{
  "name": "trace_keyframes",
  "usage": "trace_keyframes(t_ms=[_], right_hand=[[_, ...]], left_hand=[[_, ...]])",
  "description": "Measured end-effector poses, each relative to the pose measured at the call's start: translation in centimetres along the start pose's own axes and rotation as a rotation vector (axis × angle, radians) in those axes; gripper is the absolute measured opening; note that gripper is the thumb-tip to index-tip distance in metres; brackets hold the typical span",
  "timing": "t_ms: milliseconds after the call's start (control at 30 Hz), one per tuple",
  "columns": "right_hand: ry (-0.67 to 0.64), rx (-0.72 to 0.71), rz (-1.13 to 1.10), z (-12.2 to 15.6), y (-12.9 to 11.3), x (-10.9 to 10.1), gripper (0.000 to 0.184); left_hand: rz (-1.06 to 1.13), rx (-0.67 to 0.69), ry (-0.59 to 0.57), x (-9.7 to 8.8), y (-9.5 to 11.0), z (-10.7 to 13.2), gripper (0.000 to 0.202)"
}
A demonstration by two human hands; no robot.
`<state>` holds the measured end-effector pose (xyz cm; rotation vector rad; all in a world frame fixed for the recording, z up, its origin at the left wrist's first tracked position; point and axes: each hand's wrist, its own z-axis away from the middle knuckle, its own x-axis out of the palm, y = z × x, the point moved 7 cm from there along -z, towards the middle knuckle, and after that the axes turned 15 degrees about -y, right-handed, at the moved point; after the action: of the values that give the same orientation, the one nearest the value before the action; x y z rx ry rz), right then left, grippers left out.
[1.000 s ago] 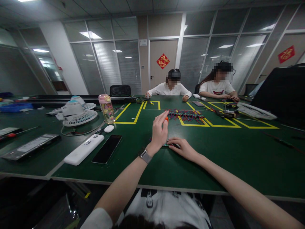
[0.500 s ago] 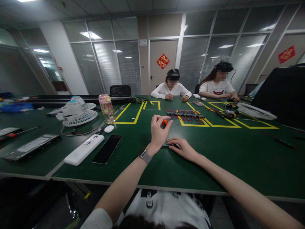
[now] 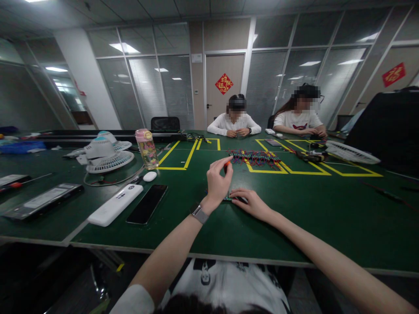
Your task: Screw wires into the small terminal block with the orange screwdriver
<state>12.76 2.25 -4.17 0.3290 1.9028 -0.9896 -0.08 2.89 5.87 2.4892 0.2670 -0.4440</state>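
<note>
Left hand (image 3: pixel 216 183): pinched orange-handled tool (image 3: pixel 226 165) upright at its fingertips. Right hand (image 3: pixel 251 202): lay flat just beside, unclenched, fingertips pinning small dark part (image 3: pixel 230 198) to table (image 3: pixel 294 218), apparently steadying it.

Small orange tool (image 3: pixel 226 165) pinched above a thin board (image 3: pixel 228 199) lying flat.

Green table (image 3: pixel 327 218), yellow lines (image 3: pixel 188 159), orange piece (image 3: pixel 225 165), pink-capped bottle (image 3: pixel 146 149)
</note>
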Motion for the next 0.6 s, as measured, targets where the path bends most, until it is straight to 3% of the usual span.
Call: trace_keyframes(t_ms=[233,433,600], right_hand=[[-0.002,-0.005,-0.001,-0.02,0.02,-0.02,0.021],[0.002,-0.004,0.006,-0.05,0.08,0.03,0.021],[0.003,0.000,-0.003,-0.01,0.01,-0.02,0.021]], left_hand=[[-0.083,-0.027,0.010,-0.36,0.48,0.04,0.016],[-0.009,0.018,-0.049,0.14,0.37,-0.03,0.033],[-0.003,-0.011,-0.023,0.24,-0.13,-0.12,0.029]])
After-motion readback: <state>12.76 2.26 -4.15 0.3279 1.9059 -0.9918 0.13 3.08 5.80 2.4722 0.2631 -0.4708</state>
